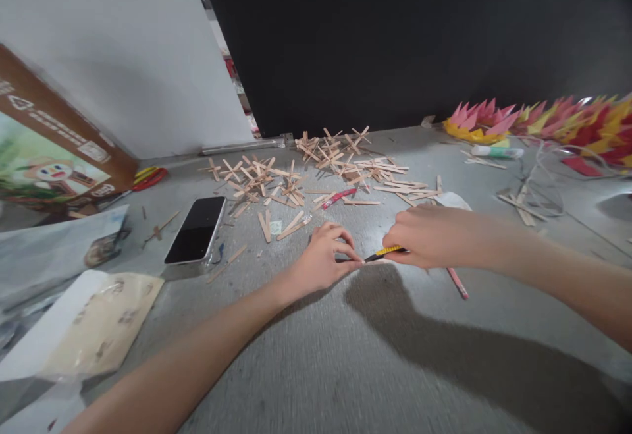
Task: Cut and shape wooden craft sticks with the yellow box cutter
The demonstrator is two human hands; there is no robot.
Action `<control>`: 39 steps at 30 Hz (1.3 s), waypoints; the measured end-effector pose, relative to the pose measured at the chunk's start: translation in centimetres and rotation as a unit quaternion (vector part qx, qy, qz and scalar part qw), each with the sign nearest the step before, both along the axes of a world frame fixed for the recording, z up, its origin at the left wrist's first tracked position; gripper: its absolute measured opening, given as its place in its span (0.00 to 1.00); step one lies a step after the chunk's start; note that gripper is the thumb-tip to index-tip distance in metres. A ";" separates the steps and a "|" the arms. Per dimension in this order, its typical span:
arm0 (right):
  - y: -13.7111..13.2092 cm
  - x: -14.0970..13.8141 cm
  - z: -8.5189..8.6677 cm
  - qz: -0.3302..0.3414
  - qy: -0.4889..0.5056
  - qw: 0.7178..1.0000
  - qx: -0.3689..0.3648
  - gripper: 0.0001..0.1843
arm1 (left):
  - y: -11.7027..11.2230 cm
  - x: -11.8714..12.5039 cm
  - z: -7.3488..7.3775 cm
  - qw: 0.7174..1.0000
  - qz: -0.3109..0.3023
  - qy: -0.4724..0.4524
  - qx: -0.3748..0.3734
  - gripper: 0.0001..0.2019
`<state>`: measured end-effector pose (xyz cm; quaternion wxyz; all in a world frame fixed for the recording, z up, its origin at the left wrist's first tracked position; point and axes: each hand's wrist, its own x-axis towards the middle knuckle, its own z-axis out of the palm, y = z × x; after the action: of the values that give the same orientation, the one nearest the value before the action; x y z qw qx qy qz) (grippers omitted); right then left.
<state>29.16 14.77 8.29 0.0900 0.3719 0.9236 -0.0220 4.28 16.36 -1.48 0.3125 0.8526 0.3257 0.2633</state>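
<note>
My left hand (323, 257) rests on the grey table (345, 355) with its fingers pinched together; what they press down is too small to make out. My right hand (429, 236) is closed round a yellow and black utility knife (388, 251), whose tip meets the left fingertips. A pink pencil (457, 283) lies just under my right wrist. Behind the hands lie several wooden sticks (316, 177), many glued into crosses, and a small red item (338, 197).
A black phone (196, 228) lies left of the hands. Farther left are a brown cardboard box (54, 151), red and yellow scissors (148, 177) and plastic bags (74, 328). Pink, red and yellow paper shapes (543, 121) and a glue tube (496, 151) sit at the back right.
</note>
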 end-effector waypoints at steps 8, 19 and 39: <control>0.3 1.1 0.0 -0.024 0.026 0.998 -0.047 0.19 | -0.1 0.2 0.1 1.000 0.001 0.002 0.001 0.02; -1.4 1.9 -0.8 -0.084 0.059 0.992 -0.068 0.20 | -0.2 0.2 0.2 1.000 0.010 0.017 -0.014 0.02; -1.4 1.5 -1.6 -0.049 0.028 0.998 -0.008 0.16 | -0.4 0.3 0.2 0.999 0.018 0.019 -0.023 0.03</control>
<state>30.64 13.33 6.72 0.0663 0.4154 0.9062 -0.0441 4.63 16.00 -1.27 0.3206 0.8441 0.3529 0.2452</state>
